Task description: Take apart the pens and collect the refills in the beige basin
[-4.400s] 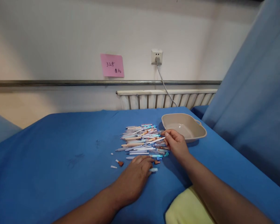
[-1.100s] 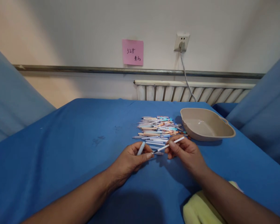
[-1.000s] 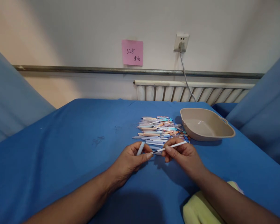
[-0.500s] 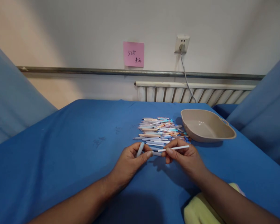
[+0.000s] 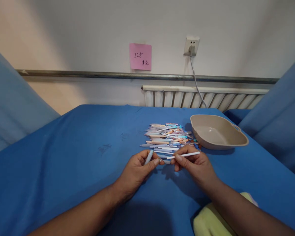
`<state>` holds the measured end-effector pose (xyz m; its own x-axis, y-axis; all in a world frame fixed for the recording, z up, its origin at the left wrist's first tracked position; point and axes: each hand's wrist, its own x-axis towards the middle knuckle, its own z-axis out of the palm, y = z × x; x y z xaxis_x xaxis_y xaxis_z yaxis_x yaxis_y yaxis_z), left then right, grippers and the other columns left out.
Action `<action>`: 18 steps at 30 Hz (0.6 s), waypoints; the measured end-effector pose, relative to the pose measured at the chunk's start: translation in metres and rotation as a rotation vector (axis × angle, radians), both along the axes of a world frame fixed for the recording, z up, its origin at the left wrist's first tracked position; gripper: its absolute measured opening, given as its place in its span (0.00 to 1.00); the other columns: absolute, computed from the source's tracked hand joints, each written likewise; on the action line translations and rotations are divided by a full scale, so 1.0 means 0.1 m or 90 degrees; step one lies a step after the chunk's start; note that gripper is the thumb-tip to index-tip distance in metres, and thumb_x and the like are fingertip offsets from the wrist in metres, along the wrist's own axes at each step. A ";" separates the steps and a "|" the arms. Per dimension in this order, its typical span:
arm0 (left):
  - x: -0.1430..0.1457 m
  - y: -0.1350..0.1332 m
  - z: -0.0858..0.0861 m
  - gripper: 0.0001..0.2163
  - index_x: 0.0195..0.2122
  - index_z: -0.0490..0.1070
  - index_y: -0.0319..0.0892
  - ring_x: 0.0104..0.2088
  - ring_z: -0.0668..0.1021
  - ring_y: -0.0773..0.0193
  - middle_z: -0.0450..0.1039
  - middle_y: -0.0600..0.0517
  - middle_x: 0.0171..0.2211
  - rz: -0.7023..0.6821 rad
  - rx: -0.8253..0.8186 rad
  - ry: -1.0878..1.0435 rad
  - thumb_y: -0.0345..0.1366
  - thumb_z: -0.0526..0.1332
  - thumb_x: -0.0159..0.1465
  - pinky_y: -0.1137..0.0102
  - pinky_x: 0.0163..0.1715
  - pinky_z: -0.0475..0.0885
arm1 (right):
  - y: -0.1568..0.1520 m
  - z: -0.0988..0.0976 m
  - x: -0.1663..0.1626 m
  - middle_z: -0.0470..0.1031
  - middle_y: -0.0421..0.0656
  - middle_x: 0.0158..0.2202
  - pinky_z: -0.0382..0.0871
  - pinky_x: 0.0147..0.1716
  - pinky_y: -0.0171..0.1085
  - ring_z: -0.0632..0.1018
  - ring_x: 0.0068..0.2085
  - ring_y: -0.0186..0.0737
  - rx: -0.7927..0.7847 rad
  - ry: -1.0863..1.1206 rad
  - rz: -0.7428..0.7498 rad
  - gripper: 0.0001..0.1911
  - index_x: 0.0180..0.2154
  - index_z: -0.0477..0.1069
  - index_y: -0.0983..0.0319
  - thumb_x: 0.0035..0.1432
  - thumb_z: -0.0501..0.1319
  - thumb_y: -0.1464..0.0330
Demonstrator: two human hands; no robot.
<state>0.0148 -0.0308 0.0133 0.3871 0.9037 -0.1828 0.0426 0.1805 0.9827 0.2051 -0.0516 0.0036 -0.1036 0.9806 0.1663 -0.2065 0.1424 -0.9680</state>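
My left hand (image 5: 137, 168) is closed on a pale blue pen barrel (image 5: 148, 157), pinched between thumb and fingers. My right hand (image 5: 193, 164) is closed on a thin white refill (image 5: 186, 155) that points left toward the barrel's end. Both hands hover just above the blue cloth, close together, in front of a heap of several pen parts (image 5: 168, 137) in blue, white and orange.
A beige shallow basin (image 5: 236, 141) stands to the right of the heap. The blue cloth (image 5: 71, 154) covers the table. A yellow cloth (image 5: 211, 219) lies under my right forearm. Behind are a radiator (image 5: 201, 98), a wall socket with cable and a pink note.
Since 4.4 s ago both hands have lifted from the heap, the left with a barrel, the right with a refill. In the last second the refill has tilted flatter, toward the barrel.
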 end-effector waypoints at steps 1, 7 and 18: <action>0.01 0.00 0.00 0.12 0.33 0.69 0.39 0.12 0.55 0.77 0.56 0.63 0.13 0.005 -0.002 -0.007 0.44 0.64 0.57 0.77 0.12 0.45 | 0.00 0.01 0.00 0.77 0.41 0.26 0.66 0.24 0.33 0.73 0.23 0.32 -0.002 -0.003 -0.001 0.09 0.30 0.72 0.62 0.54 0.64 0.62; 0.00 0.01 -0.03 0.11 0.34 0.69 0.40 0.13 0.58 0.77 0.65 0.60 0.18 0.061 0.005 -0.025 0.41 0.65 0.56 0.79 0.13 0.50 | 0.02 -0.03 0.01 0.77 0.42 0.27 0.68 0.25 0.34 0.74 0.24 0.33 0.006 0.008 -0.037 0.09 0.31 0.72 0.62 0.54 0.64 0.62; -0.03 0.00 0.00 0.07 0.30 0.75 0.39 0.29 0.71 0.68 0.73 0.54 0.27 0.041 0.098 0.000 0.36 0.67 0.52 0.74 0.33 0.66 | -0.04 0.05 0.00 0.76 0.40 0.26 0.68 0.25 0.32 0.73 0.24 0.31 0.030 -0.029 -0.027 0.07 0.30 0.71 0.62 0.56 0.62 0.65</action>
